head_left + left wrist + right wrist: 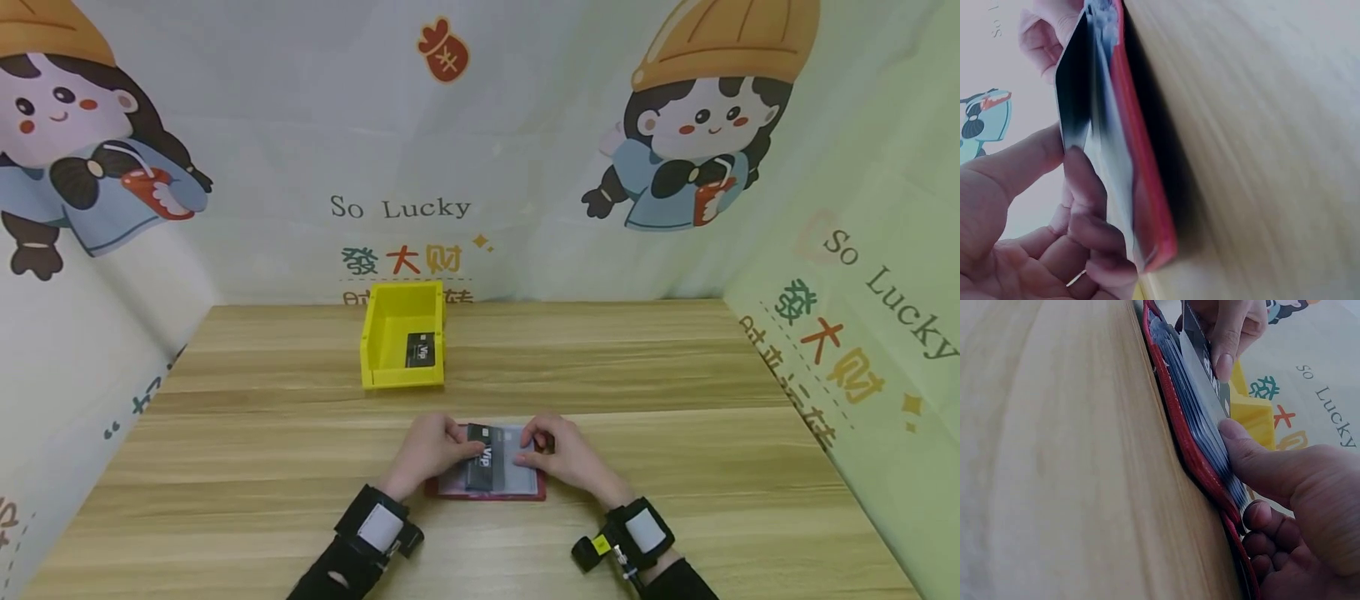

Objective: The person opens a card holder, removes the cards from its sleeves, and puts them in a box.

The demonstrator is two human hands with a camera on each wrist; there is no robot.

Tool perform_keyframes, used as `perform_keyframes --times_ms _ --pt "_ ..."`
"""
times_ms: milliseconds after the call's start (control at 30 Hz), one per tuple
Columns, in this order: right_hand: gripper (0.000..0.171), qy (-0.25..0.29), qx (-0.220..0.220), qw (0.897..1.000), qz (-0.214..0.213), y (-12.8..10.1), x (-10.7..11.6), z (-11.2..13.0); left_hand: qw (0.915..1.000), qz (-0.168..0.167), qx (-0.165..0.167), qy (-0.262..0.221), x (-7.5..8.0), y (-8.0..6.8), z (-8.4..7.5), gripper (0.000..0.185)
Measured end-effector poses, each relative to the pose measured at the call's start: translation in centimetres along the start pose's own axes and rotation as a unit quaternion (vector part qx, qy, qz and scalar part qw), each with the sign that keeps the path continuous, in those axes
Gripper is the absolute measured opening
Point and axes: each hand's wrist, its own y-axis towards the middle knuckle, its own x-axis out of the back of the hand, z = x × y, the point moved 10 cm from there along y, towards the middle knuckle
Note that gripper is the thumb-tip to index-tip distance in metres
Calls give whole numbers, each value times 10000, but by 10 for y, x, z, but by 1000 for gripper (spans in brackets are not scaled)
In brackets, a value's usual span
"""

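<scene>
Printed backdrop stands beyond both hands, w/ cartoon figures & "So Lucky" lettering. Wood-look table runs under & all around the hands. Yellow bin sits on it ahead of the L hand, well apart from the fingers. Red wallet lies open on the table right btwn the hands, one hand at each side of it. L hand has a pinch on the black card: thumb on top, fingertips behind. R hand grasps the clear sleeves inside the wallet, thumb on the upper face, other fingers curled by the R edge. Black wristbands w/ small cams sit just behind each hand. Sleeves are stacked several deep, the top one under the R thumb. Card, marked "Vip", is up over the wallet btwn the two thumbs, nearer the L; per L wrist view it stands at an angle to the pages. Can't tell if its R edge is in a sleeve. 2nd "Vip" card, also black, lies in the bin ahead of L hand, by the bin's R wall.
</scene>
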Motion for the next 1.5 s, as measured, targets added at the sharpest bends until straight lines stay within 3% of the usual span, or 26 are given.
perform_keyframes --times_ms 433,667,933,1133,1333,1500 --pt "19 64 -20 10000 -27 0 -1 -5 9977 -280 263 -555 26 1 16 20" --pt "19 144 -6 9999 -37 1 -1 -8 9956 -385 145 -847 41 4 22 17" --pt "19 378 -75 9992 -50 2 -1 -7 9916 -785 -103 -1026 66 7 24 22" --pt "18 459 -190 9987 -73 1 0 -8 9876 -1057 -55 -1158 86 7 24 27" --pt "19 480 -192 9986 -128 0 1 -9 9860 -1351 -103 -971 102 5 23 28" --pt "19 530 -135 9984 -153 -2 1 -9 9850 -1343 -22 -1082 106 9 28 35"
